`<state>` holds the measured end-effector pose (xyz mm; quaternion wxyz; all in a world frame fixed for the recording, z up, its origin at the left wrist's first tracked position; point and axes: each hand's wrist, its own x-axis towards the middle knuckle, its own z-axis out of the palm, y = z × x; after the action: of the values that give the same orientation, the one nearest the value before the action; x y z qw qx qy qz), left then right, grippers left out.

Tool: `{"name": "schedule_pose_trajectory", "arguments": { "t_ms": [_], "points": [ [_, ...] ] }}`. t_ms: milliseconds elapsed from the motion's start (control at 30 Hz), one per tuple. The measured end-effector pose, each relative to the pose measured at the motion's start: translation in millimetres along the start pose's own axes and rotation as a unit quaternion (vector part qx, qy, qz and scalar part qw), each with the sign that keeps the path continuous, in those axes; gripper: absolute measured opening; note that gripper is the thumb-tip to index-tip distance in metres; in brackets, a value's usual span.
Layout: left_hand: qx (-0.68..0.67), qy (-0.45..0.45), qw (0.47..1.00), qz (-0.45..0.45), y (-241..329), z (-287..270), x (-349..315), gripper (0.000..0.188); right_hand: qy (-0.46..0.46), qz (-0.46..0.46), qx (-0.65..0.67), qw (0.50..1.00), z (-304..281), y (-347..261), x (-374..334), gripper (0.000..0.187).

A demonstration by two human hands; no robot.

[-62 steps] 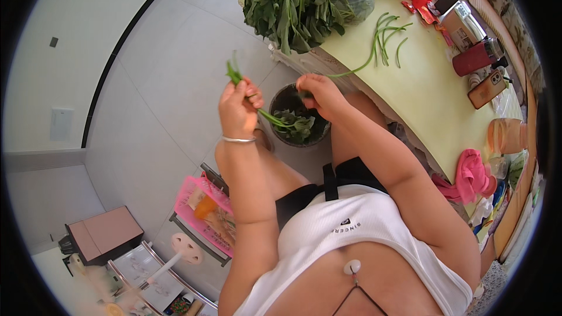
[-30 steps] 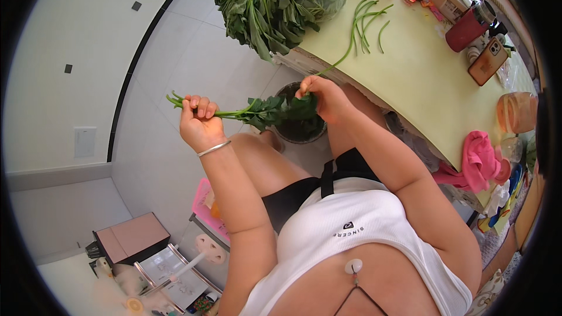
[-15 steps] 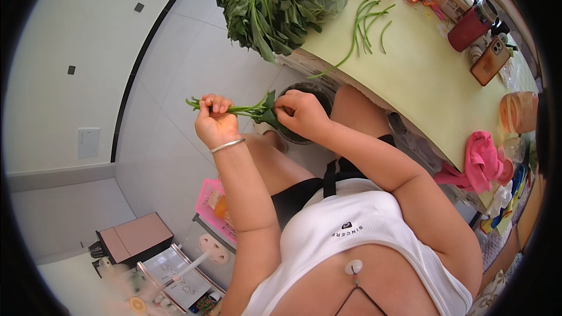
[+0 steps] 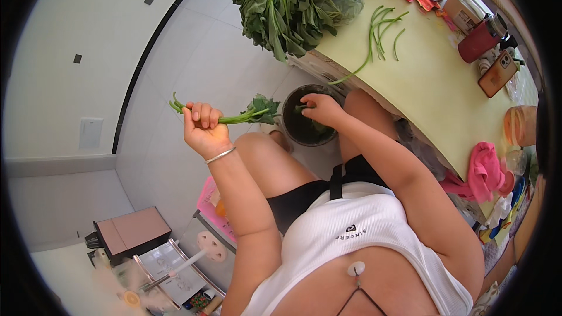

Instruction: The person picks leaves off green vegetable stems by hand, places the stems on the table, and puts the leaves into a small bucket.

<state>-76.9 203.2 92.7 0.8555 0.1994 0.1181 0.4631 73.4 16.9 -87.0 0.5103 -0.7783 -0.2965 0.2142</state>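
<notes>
My left hand (image 4: 205, 127) is closed around a small bunch of green vegetable stems (image 4: 237, 119). Their cut ends stick out past my thumb, and a few leaves (image 4: 263, 109) remain at the other end, pointing toward my right hand. Over a dark round bucket (image 4: 292, 129) on the floor, my right hand (image 4: 322, 110) is pinched on a bit of dark green leaf (image 4: 301, 107), apart from the bunch. What lies in the bucket is dark and hard to make out.
A big heap of leafy greens (image 4: 287, 14), partly in a clear plastic bag, sits at the table's far left corner. Several loose stems (image 4: 377, 35) lie on the yellow-green tabletop (image 4: 430, 85). A red flask (image 4: 481, 40), a phone (image 4: 497, 74) and a pink cloth (image 4: 485, 169) line its right side.
My hands have moved apart. The left went leftward with the stems, while the right pulled away from their leafy end and now hovers over the bucket with a leaf piece.
</notes>
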Motion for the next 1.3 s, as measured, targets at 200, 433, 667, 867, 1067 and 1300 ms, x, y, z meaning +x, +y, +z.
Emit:
{"name": "schedule_pose_trajectory", "arguments": {
  "t_ms": [200,433,667,867,1067,1300],
  "points": [
    [-0.005,-0.274,0.954,-0.120,8,-21,3,0.013,0.005,-0.035,0.117,0.993,-16,-72,-13,0.018],
    [-0.018,-0.404,0.904,-0.138,-5,-8,-3,0.016,-0.054,-0.302,0.101,0.947,-38,-136,-26,0.012],
    [-0.010,-0.461,0.871,-0.172,-15,4,-13,0.019,-0.040,-0.354,0.031,0.934,-26,-137,-35,0.011],
    [0.060,-0.487,0.848,-0.201,-20,6,-26,0.019,-0.003,-0.250,0.101,0.963,-21,-133,-42,0.002],
    [0.032,-0.460,0.860,-0.218,-22,8,-28,0.020,-0.013,0.090,0.416,0.905,-10,-117,-38,0.008],
    [-0.010,-0.502,0.836,-0.222,-18,7,-23,0.019,-0.149,-0.242,0.156,0.946,-43,-128,-34,0.020]
  ]
}}
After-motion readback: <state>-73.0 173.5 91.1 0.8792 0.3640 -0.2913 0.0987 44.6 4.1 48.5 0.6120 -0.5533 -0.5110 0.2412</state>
